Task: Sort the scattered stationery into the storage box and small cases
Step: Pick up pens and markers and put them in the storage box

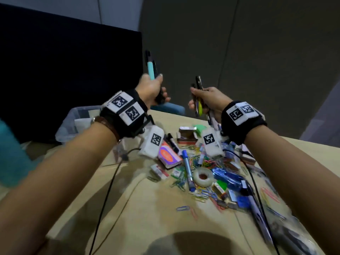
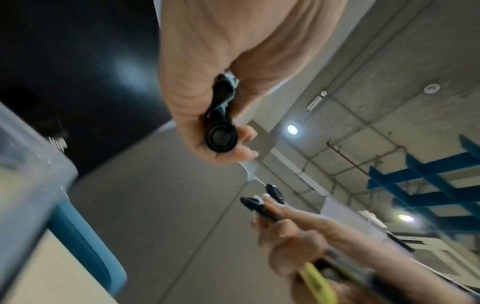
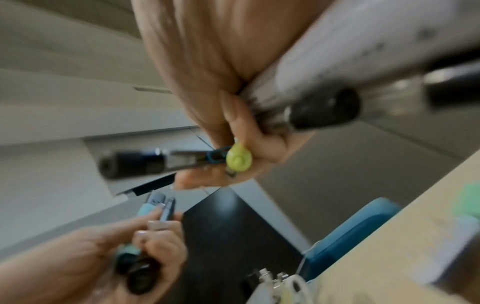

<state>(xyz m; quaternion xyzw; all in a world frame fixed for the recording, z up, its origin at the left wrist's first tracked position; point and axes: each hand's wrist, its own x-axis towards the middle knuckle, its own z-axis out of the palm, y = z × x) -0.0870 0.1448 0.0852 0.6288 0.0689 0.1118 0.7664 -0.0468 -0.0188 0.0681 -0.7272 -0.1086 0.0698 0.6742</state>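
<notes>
Both hands are raised above the surface (image 1: 128, 208), each with a fistful of pens. The left hand (image 1: 150, 88) has its grip wrapped round a light-blue pen (image 1: 151, 69) and a dark one beside it, their tips pointing upward; from the left wrist view the butt of a black marker (image 2: 221, 136) sticks out of the curled fingers (image 2: 245, 131). The right hand (image 1: 209, 99) holds a bundle of its own, grip tight round a dark pen (image 1: 199, 83), a yellow-green highlighter (image 1: 200, 107) and at least one more barrel (the blur makes it hard to count them). The two hands are near each other but not touching.

Below them the stationery lies heaped on the surface: coloured paper clips (image 1: 207, 163) strewn everywhere, a blue marker (image 1: 188, 172) lying among them, a roll of clear tape (image 1: 203, 176) just beside it, an orange-and-purple box (image 1: 168, 155) and an open staple box (image 1: 187, 134). The clear storage box (image 1: 71, 124) sits at the far left edge of the surface, behind the left wrist.
</notes>
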